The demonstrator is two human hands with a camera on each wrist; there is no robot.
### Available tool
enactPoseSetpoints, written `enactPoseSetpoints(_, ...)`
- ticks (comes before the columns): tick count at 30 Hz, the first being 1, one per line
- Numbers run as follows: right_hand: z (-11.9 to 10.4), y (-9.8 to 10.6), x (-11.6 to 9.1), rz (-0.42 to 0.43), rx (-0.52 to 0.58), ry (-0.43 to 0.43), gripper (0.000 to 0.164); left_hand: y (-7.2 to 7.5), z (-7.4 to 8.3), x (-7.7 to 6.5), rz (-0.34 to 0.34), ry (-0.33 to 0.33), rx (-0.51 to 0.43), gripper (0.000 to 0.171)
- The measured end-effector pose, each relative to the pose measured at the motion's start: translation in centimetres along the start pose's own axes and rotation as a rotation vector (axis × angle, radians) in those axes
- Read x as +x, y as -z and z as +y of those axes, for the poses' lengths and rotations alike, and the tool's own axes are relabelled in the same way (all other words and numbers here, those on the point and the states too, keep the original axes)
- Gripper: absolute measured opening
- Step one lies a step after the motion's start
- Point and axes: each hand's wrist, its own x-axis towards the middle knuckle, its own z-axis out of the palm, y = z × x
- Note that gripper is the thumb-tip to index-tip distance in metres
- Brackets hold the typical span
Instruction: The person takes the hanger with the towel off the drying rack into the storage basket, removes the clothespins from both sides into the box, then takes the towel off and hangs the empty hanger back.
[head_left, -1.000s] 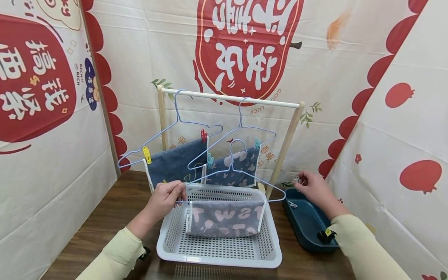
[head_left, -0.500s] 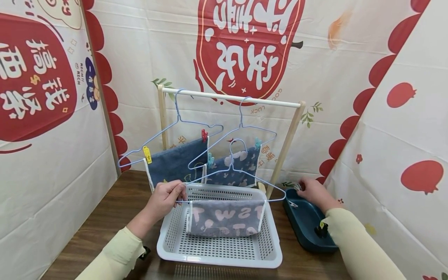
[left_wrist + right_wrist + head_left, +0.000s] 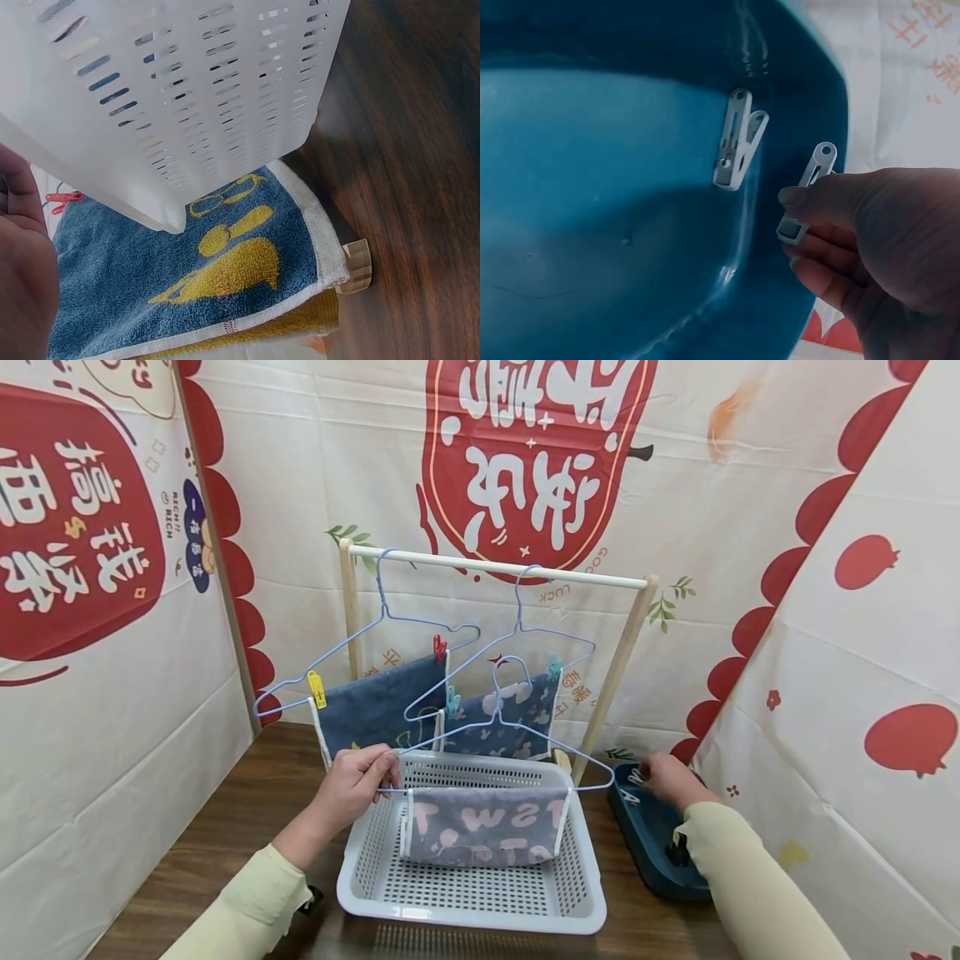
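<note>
My left hand (image 3: 352, 789) grips the lower left corner of a blue wire hanger (image 3: 497, 721). Over this hanger's bottom bar lies a grey towel (image 3: 487, 839) with pink letters, above a white perforated basket (image 3: 468, 917). My right hand (image 3: 673, 782) is at the far end of a teal tray (image 3: 651, 852). In the right wrist view its thumb and fingers pinch a white clothespin (image 3: 790, 229). A second white clothespin (image 3: 730, 142) lies in the tray beside it. The left wrist view shows only part of the left hand (image 3: 26, 274) near the basket wall.
Behind the basket stands a rack with a white rail (image 3: 487, 564). Two hangers on it carry a dark blue towel (image 3: 375, 702) and a patterned blue towel (image 3: 510, 718), held by yellow, red and turquoise clothespins. Printed cloth surrounds the wooden table (image 3: 195, 843).
My right hand has come down into the tray's far end with the white clothespin in its fingers. The left hand and its hanger have stayed in place.
</note>
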Motion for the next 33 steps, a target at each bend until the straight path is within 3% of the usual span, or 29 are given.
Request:
enactPoseSetpoints(7,0.2,-0.7,0.5,-0.032,-0.049,0.042,0.016,0.1,-0.3,0.0,0.013,-0.028,0.002,0.037)
enactPoseSetpoints(24,-0.1,-1.1,0.4,-0.076,-0.038,-0.024,0.017,0.1,-0.2,0.1,0.005,-0.008,0.0,0.037)
enactPoseSetpoints(33,0.4,-1.8,1.3,-0.091,-0.052,-0.001,0.014,0.1,0.0,0.1,0.01,-0.006,0.004,0.037)
